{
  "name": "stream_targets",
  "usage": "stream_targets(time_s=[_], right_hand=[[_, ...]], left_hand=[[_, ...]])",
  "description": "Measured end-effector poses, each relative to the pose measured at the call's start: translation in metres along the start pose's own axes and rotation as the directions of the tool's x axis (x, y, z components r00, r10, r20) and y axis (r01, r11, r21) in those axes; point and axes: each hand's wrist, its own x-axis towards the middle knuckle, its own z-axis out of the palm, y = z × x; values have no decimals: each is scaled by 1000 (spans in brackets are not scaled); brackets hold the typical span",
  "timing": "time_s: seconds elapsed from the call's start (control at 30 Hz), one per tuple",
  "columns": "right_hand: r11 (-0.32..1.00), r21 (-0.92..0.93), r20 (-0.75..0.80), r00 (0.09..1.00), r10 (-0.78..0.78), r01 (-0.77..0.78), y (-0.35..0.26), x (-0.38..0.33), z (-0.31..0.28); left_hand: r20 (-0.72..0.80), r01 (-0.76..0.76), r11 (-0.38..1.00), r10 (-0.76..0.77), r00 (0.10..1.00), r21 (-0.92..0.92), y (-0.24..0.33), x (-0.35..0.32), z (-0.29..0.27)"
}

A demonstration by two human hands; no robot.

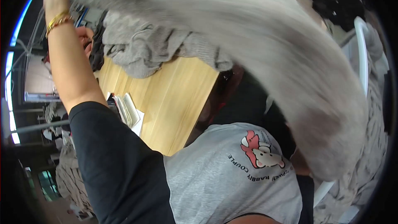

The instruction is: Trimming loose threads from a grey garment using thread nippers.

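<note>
At the top left of the view, the left hand (pixel 56 1) is raised high, a gold bangle (pixel 58 20) on its wrist, its fingers closed over the upper edge of a large grey garment (pixel 265 37). From that grip the cloth sweeps in a wide blurred arc across the top and down the right side, ending in a loose hanging end low on the right. The right hand is hidden behind the cloth, so I cannot tell whether it is gripping or spread; it may sit somewhere behind the lower right end. The left arm, in a black sleeve (pixel 120 161), rises from the lower edge, beside the grey front of the person's shirt (pixel 224 182) with its small cartoon print. Beneath the lifted garment lies a light wooden table (pixel 166 103), with a heap of crumpled grey knitwear (pixel 145 49) at its far end and an open booklet (pixel 128 110) near its left edge. A white chair frame (pixel 361 54) stands at the right.
</note>
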Motion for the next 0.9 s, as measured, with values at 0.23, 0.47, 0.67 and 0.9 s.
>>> stream_targets(time_s=[0.23, 0.47, 0.67, 0.9], right_hand=[[945, -193, -253, 944, 213, -265, 15, 15, -5], [780, -342, -359, 840, 407, -524, 11, 0, -8], [723, -336, -314, 795, 519, -604, 32, 4, -14], [696, -359, -374, 779, 503, -622, 34, 11, -14]], left_hand=[[440, 166, 986, -145, 886, -9, 35, -61, 151], [912, 738, -537, -268, 310, -409, 105, -43, 138], [732, 691, -359, 32, 681, -627, 117, -93, 126], [366, 388, -22, 288, 885, -921, 253, -180, -54]])
